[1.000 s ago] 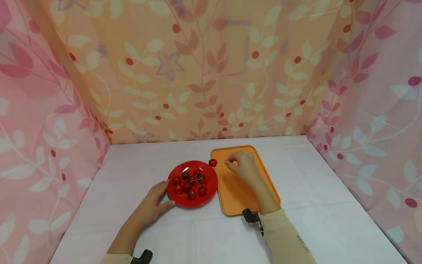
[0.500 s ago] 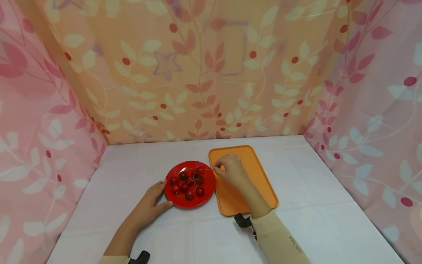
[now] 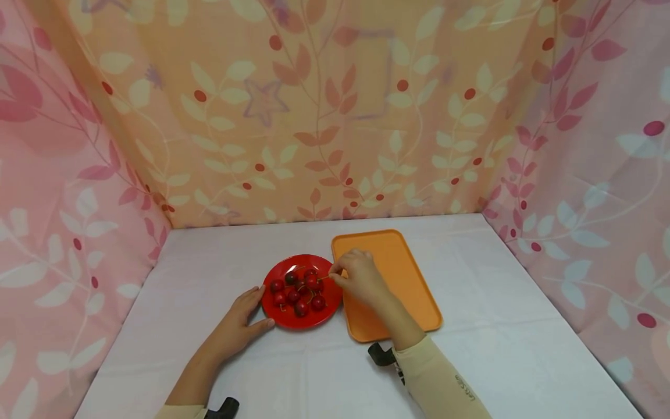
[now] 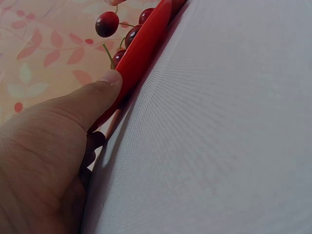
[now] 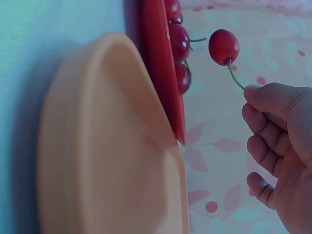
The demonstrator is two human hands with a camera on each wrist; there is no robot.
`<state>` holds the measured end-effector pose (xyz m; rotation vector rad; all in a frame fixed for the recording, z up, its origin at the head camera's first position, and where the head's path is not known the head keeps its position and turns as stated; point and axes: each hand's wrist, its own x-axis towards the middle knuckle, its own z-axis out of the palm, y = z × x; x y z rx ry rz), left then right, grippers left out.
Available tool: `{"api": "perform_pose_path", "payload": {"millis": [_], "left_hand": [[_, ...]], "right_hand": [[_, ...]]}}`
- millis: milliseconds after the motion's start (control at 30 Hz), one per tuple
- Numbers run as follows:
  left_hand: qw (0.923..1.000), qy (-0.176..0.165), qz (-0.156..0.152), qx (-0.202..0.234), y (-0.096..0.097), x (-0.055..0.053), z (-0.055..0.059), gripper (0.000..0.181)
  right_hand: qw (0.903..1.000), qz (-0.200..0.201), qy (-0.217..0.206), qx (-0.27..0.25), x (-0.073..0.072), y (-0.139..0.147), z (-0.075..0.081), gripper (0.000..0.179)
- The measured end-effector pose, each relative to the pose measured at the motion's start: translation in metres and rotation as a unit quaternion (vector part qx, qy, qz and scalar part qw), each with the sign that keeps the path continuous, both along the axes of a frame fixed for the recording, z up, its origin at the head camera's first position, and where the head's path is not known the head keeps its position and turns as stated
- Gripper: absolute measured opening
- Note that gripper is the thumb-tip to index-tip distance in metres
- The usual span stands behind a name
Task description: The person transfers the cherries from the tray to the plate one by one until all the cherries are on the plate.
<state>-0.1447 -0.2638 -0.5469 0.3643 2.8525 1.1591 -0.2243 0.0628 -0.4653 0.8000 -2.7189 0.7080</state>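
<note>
A red plate (image 3: 328,308) holds several dark red cherries (image 3: 300,308). At its left edge my left hand (image 3: 241,326) touches the rim, with thumb and fingers spread apart along it; the left wrist view shows the thumb (image 4: 105,87) against the rim. My right hand (image 3: 361,276) pinches a green stem between thumb and fingertips. From that stem a single cherry (image 5: 224,47) extends over the plate's right side, apart from the others in the right wrist view. Its remaining fingers are loosely bent.
An orange tray (image 3: 405,279) lies right beside the plate, under my right forearm. The table has a white cloth (image 3: 220,250). Leaf-patterned fabric (image 3: 314,116) rises behind it and along both sides.
My right hand has moved left and slightly toward me, carrying the cherry by its stem from above the tray's left edge to above the plate. My left hand stays at the plate's rim.
</note>
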Motion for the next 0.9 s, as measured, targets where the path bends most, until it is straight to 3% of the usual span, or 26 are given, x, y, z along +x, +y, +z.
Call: {"api": "perform_pose_path", "payload": {"millis": [267,467,633,900], "left_hand": [[1.0,-0.006,0.001,0.0,0.0,-0.001,0.001,0.093],[1.0,-0.008,0.001,0.005,0.001,0.0,0.002,0.092],[1.0,0.004,-0.003,0.002,0.001,0.0,0.0,0.091],[1.0,0.006,-0.004,0.001,0.001,0.0,0.001,0.092]], "right_hand": [[0.9995,0.004,-0.02,0.025,0.001,-0.007,-0.007,0.006],[0.9986,0.009,-0.012,0.052,0.002,-0.008,-0.01,0.006],[0.9984,0.013,-0.004,0.055,0.002,-0.007,-0.012,0.005],[0.9979,0.018,-0.025,0.057,-0.001,-0.008,-0.02,0.005]]}}
